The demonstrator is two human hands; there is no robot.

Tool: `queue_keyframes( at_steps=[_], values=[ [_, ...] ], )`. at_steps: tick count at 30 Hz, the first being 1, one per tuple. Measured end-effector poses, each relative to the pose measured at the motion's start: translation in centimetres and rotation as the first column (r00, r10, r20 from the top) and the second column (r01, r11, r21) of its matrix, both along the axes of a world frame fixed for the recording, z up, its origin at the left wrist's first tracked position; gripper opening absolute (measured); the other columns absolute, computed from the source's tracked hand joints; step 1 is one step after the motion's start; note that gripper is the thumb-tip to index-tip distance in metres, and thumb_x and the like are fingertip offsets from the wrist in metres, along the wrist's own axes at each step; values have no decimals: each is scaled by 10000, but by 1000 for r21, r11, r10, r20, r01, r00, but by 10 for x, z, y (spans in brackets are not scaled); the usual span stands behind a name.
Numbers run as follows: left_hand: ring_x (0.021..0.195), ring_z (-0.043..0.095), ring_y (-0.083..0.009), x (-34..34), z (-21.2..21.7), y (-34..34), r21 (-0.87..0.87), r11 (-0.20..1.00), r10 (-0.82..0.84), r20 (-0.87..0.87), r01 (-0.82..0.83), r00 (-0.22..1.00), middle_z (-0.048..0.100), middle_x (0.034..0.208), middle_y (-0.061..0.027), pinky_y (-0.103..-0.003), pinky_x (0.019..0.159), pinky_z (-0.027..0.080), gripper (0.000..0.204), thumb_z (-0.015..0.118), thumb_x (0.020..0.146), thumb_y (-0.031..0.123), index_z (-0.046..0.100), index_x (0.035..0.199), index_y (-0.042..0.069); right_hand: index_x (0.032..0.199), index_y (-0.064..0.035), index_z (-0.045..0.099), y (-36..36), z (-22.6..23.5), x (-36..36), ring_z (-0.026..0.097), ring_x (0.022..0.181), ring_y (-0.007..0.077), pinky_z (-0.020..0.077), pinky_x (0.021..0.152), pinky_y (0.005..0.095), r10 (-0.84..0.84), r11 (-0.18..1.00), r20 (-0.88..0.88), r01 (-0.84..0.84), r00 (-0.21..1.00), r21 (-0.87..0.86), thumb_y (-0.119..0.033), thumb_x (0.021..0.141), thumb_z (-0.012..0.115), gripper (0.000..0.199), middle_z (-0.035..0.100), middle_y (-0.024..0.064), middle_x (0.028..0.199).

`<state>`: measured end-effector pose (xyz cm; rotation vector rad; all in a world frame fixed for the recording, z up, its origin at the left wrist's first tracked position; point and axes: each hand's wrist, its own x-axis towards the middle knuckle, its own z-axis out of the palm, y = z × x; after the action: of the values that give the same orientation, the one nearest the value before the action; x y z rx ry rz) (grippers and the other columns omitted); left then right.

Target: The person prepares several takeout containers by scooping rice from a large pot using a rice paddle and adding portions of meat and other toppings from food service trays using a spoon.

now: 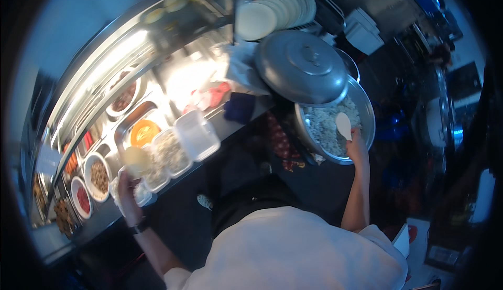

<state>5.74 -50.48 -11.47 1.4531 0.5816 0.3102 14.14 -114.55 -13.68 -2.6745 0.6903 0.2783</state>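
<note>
Large metal pot (367, 113) of white rice (327, 127) stood off the counter's (236, 125) right end, its lid (301, 66) tilted over the far rim. Right hand (357, 146), fingers wrapped around a white rice paddle (343, 125), reached into the pot. Left hand (127, 182) gripped a pale bowl (136, 160), fingers curled, above the counter's near edge beside plastic tubs (196, 135).
</note>
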Motion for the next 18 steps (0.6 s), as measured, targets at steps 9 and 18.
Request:
queue_keyframes(
  at_steps=[9, 18],
  values=[
    [871, 512, -314, 107, -66, -456, 749, 290, -949, 143, 596, 281, 546, 900, -105, -392, 753, 473, 99, 646, 785, 52, 568, 844, 37, 1265, -30, 491, -142, -215, 114, 613, 992, 402, 512, 774, 494, 276, 948, 294, -209, 915, -242, -80, 870, 471, 398, 572, 214, 1140],
    [922, 563, -306, 154, -126, -526, 735, -203, -738, -549, 647, 393, 615, 957, -93, -427, 796, 480, 196, 543, 846, 196, 674, 902, 62, 1078, -33, 654, -125, -77, 64, 662, 914, 304, 527, 733, 428, 497, 850, -412, -523, 764, 56, -103, 843, 540, 270, 658, 178, 995]
  ],
)
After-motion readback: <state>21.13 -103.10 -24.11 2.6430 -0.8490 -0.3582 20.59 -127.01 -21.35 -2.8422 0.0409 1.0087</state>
